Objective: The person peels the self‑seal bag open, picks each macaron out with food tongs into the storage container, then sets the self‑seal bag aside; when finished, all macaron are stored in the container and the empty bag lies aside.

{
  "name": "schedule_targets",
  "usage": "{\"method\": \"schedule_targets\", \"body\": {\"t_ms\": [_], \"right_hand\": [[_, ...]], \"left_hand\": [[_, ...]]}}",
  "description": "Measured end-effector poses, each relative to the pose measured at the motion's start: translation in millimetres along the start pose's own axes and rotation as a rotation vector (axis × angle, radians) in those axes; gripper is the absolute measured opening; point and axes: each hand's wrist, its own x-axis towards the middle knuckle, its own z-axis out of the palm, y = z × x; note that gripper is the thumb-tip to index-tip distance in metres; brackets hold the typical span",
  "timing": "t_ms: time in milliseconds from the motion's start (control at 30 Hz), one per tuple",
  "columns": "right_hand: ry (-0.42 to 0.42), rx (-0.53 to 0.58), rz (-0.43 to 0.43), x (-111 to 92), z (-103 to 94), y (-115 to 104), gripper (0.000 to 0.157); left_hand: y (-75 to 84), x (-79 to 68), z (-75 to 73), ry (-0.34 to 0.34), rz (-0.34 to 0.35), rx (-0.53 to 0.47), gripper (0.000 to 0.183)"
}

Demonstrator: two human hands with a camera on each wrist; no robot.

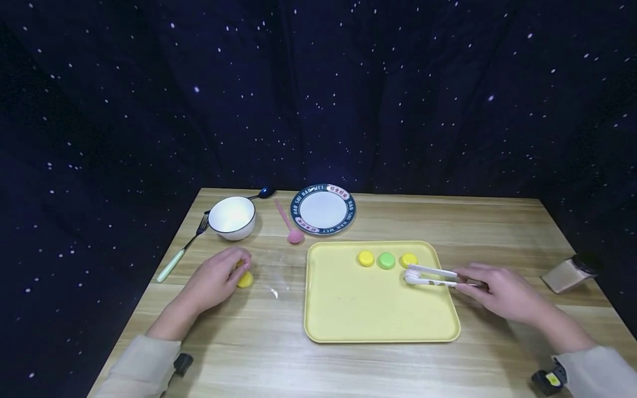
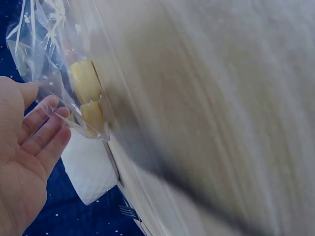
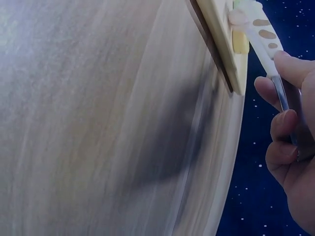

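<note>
Along the tray's (image 1: 363, 315) far edge, three macarons (image 1: 386, 260) lie placed.
Left hand (image 1: 214, 279) pinches the clear bag (image 2: 42, 54), yellow ones (image 2: 86, 81) remaining inside; right hand (image 1: 505, 293) grips tongs (image 1: 433, 270).

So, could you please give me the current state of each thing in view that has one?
Clear plastic bag: pinched by the left grip, yellow macarons showing through
Yellow tray: holding two more yellow macarons and a green macaron
Tongs: held in the right grip, arms apart
White bowl: upright, empty
Blue-rimmed plate: face up, empty
Jar: black cap on
Fork: lying flat
Black spoon: partly hidden
Pink spoon: lying flat
</note>
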Motion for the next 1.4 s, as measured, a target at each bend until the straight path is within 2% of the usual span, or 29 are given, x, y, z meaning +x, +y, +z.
{"method": "schedule_targets", "body": {"t_ms": [133,400,800,1067,1400], "right_hand": [[-0.003,0.034,-0.027,-2,-1.2,-3,0.028],[-0.027,0.02,-0.041,-6,-1.6,-10,0.031],[-0.007,0.125,-0.069,-16,-2.0,-7,0.03],[0.013,0.092,-0.106,-23,-7.0,-12,0.034],[0.02,0.105,-0.119,-29,-14.7,-20,0.036]], "left_hand": [[0.6,0.4,-1.8,-0.003,-0.005,0.002,0.006],[1.4,0.6,-2.5,-0.008,-0.008,0.002,0.007],[1.9,1.5,-3.3,-0.007,-0.006,-0.001,0.005],[1.4,2.4,-3.1,-0.012,-0.009,0.003,0.006],[1.5,2.3,-4.0,-0.014,-0.004,0.009,0.008]]}}
